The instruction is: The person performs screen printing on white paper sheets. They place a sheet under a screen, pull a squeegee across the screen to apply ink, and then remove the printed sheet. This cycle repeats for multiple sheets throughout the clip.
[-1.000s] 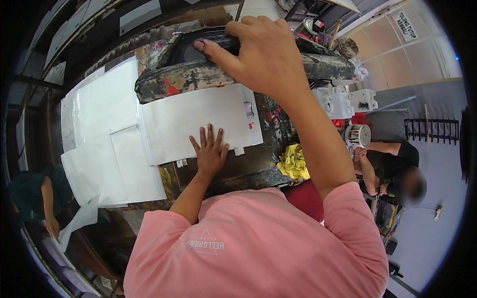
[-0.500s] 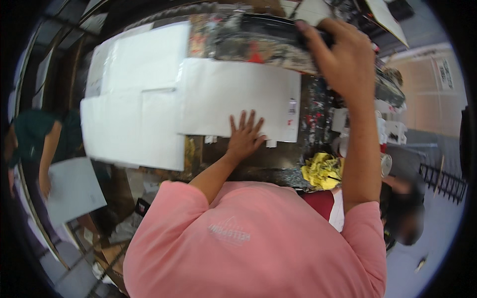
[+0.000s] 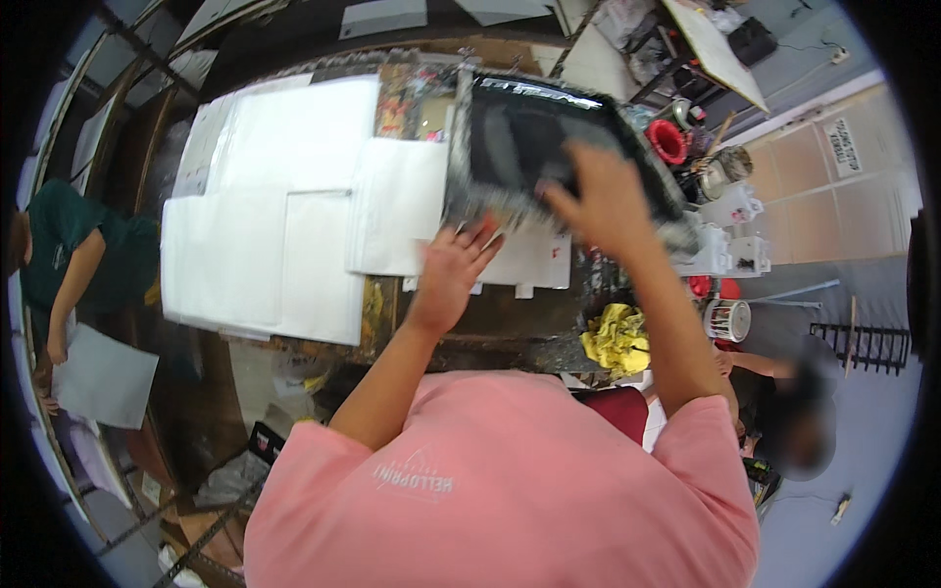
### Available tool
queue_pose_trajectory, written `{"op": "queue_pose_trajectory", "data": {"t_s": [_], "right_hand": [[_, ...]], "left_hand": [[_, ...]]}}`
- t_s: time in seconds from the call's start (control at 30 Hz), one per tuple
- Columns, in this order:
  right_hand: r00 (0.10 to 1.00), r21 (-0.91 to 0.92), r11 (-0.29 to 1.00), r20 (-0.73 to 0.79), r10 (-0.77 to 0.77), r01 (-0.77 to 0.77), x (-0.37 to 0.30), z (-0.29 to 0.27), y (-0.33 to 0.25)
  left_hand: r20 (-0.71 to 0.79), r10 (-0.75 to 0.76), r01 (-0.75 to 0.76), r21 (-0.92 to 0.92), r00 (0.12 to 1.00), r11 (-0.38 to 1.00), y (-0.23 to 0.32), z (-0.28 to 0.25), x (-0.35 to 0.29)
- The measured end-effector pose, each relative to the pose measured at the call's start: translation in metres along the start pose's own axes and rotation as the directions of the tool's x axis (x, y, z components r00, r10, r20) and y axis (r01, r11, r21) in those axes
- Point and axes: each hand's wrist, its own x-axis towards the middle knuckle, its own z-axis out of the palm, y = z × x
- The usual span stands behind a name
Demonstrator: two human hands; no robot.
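Both hands grip the dark frame: left hand (image 3: pixel 453 269) at its near edge, right hand (image 3: pixel 600 196) on top; white sheets (image 3: pixel 265 196) cover the paint-stained desk (image 3: pixel 490 318) leftward.

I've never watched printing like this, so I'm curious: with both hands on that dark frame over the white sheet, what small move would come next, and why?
Probably lowering the dark screen frame flat onto the white sheet. The right hand lies on top of it, the left hand grips its near edge, and that edge looks to be just above the sheet, though blur hides the gap.
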Motion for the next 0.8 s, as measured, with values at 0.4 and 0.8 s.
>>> {"op": "queue_pose_trajectory", "data": {"t_s": [0.4,0.8], "right_hand": [[0.888,0.067,0.984,0.444,0.118,-0.164,-0.149,0.143,-0.016],[0.972,-0.071,0.982,0.146,0.184,-0.175,0.026,0.24,0.08]], "left_hand": [[-0.591,-0.492,0.499,-0.168,0.64,0.85,-0.066,-0.104,-0.03],[-0.672,-0.485,0.542,-0.145,0.56,0.828,-0.066,-0.107,-0.031]]}}
